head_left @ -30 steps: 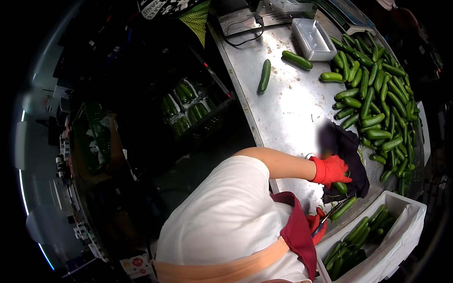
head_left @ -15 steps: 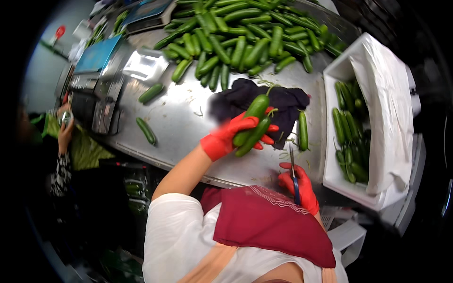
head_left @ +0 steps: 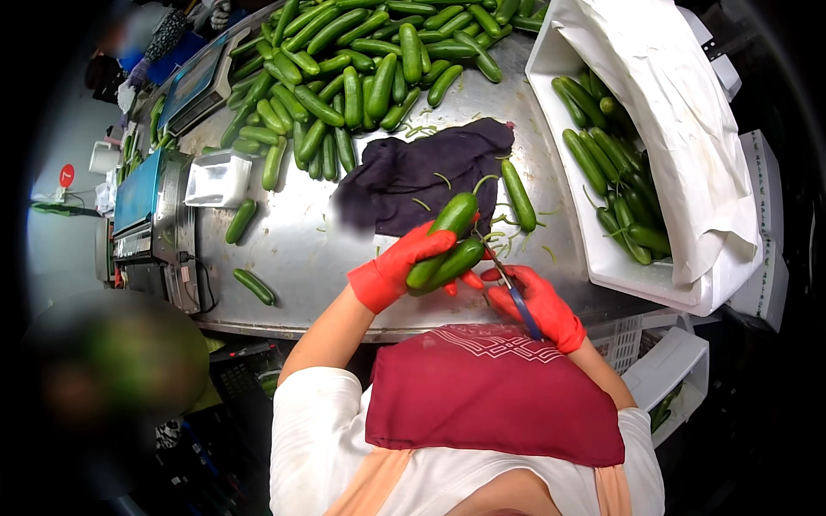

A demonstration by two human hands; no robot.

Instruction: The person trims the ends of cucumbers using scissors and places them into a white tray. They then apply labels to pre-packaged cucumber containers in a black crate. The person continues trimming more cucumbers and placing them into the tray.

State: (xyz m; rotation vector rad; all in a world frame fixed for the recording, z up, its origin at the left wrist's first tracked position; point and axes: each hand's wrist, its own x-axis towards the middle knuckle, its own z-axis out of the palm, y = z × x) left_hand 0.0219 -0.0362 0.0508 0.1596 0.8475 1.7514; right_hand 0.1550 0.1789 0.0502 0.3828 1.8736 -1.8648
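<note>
In a red rubber glove, my left hand is closed around two cucumbers held side by side. The farther cucumber has a long curled stem standing off its tip; the nearer cucumber lies across my fingers. My right hand, also gloved in red, grips scissors with blue handles. Their blades reach the stem end of the nearer cucumber; whether they are parted is hard to see. Beyond my hands a crumpled dark cloth lies on the metal table, with one cucumber and snipped stem bits beside it.
A large pile of cucumbers covers the table's far side. At right stands a white foam box with cucumbers inside and a white liner over its edge. A plastic tub, scales and two loose cucumbers are at left.
My right hand has raised the scissors up to the nearer cucumber's stem end. My left hand still holds both cucumbers. The view has shifted, and a blurred shape now shows at lower left.
</note>
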